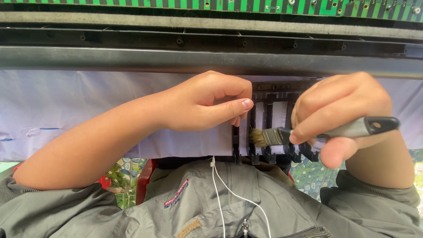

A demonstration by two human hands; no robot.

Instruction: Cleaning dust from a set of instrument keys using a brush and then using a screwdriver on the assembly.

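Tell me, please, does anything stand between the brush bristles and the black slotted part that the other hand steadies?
Nothing visible does. The brush in the right hand has its bristles right at the black slotted part; the left hand pinches that part's left edge, beside the bristles.

Packages, signs, screens: you have none in view; only two small sewn labels, both on your grey jacket (282,211).
Embroidered strip (176,194): it sits on the jacket's chest, left of the middle of the view. It is a narrow slanted band rising from lower left to upper right, stitched in red, white and blue. The stitching is too small to make out.
Tan tab (189,228): you see it at the bottom edge, just below the embroidered strip. It is a short, slanted oblong in dull tan, and its lower end is cut off by the frame.
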